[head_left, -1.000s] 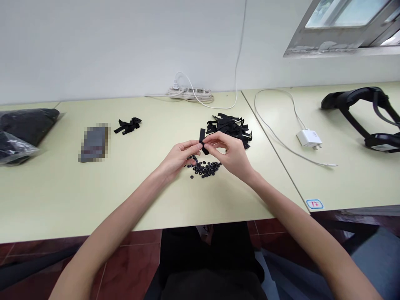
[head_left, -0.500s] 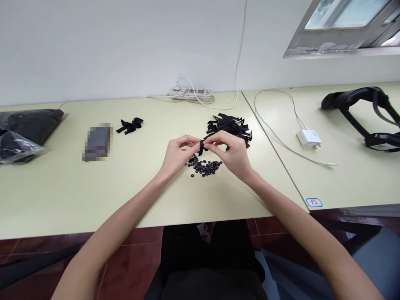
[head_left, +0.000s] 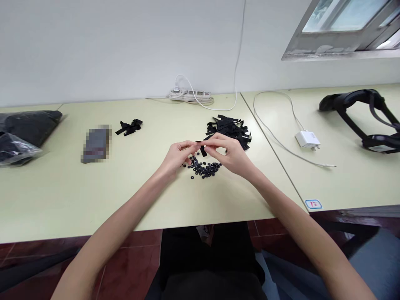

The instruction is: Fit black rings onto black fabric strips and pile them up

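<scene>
Between my two hands is a short black fabric strip (head_left: 203, 151), held over the table. My left hand (head_left: 178, 157) is closed, thumb and forefinger pinching the strip's left end. The forefinger of my right hand (head_left: 229, 152) reaches across to the left fingertips, with its thumb held just below; whether this hand grips the strip is hard to make out. Below the fingers lies a loose scatter of small black rings (head_left: 206, 169), like washers. Just beyond my right hand is a heap of black fabric strips (head_left: 229, 127).
A smaller bunch of black strips (head_left: 129, 127) lies left, near a blurred dark object (head_left: 96, 143). Black bags (head_left: 28, 129) sit far left. At the wall is a power strip (head_left: 190, 96). Rightward are a white charger (head_left: 308, 139) and a black headset (head_left: 371, 121).
My right forefinger has stretched out toward my left fingertips, and its thumb has come apart from it. The strip has turned, its loose end now hanging toward the right.
</scene>
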`<state>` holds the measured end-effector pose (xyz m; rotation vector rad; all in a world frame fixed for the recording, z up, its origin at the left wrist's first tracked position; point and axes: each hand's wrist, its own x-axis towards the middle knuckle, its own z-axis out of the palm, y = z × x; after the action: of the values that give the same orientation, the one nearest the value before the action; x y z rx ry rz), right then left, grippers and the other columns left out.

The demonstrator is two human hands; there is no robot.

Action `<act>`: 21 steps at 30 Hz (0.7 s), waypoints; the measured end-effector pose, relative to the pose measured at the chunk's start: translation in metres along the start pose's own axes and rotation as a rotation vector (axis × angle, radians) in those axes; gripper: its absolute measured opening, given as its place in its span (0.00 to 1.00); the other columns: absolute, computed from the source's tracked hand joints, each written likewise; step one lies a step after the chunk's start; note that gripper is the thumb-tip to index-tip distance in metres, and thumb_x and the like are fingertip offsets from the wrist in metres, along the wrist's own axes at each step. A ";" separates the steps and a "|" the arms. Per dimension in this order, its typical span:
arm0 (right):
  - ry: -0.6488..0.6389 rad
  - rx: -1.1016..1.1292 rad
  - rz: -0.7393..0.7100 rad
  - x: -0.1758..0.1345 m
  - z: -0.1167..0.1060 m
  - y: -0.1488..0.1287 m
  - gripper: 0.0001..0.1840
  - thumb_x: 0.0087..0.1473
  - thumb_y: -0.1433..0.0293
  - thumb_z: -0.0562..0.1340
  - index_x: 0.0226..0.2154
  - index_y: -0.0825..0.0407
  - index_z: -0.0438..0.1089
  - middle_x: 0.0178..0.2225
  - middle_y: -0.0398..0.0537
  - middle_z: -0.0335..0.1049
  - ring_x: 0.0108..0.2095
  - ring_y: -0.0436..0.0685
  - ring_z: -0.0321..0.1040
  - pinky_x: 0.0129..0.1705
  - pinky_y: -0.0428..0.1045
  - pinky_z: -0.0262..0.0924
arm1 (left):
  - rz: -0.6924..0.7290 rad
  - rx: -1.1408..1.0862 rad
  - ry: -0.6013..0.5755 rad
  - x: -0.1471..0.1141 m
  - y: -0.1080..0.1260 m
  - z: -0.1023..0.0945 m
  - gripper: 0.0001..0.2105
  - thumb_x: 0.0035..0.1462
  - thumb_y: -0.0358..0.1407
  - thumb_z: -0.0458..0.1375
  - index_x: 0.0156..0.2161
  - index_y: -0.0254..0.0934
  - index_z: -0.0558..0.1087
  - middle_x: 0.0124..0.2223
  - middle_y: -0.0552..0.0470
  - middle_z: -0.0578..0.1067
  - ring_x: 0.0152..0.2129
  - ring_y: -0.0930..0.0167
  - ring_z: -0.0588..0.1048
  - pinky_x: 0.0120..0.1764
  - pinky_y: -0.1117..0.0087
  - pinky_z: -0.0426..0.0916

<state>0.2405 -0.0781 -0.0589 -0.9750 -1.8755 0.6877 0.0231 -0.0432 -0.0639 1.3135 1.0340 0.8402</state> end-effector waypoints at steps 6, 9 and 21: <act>0.056 0.043 0.011 -0.001 0.007 0.000 0.09 0.70 0.65 0.66 0.49 0.46 0.82 0.40 0.47 0.76 0.39 0.55 0.74 0.45 0.55 0.72 | -0.012 0.057 -0.020 -0.005 0.005 0.008 0.09 0.57 0.44 0.71 0.33 0.41 0.83 0.37 0.48 0.78 0.29 0.71 0.70 0.31 0.68 0.66; 0.107 0.034 0.038 -0.001 0.008 0.000 0.06 0.69 0.65 0.67 0.46 0.46 0.80 0.40 0.47 0.78 0.39 0.56 0.75 0.45 0.55 0.73 | -0.020 0.050 -0.024 -0.005 0.004 0.008 0.11 0.58 0.47 0.72 0.34 0.41 0.84 0.38 0.47 0.79 0.26 0.72 0.68 0.31 0.66 0.65; 0.092 0.132 0.228 -0.001 0.008 0.009 0.14 0.66 0.55 0.69 0.42 0.48 0.75 0.41 0.48 0.78 0.43 0.57 0.75 0.48 0.54 0.72 | -0.053 -0.032 -0.025 0.000 -0.003 0.006 0.14 0.56 0.50 0.73 0.36 0.41 0.86 0.41 0.45 0.78 0.30 0.70 0.69 0.31 0.67 0.65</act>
<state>0.2366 -0.0742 -0.0699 -1.1251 -1.6329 0.8750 0.0286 -0.0459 -0.0669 1.2618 1.0279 0.7956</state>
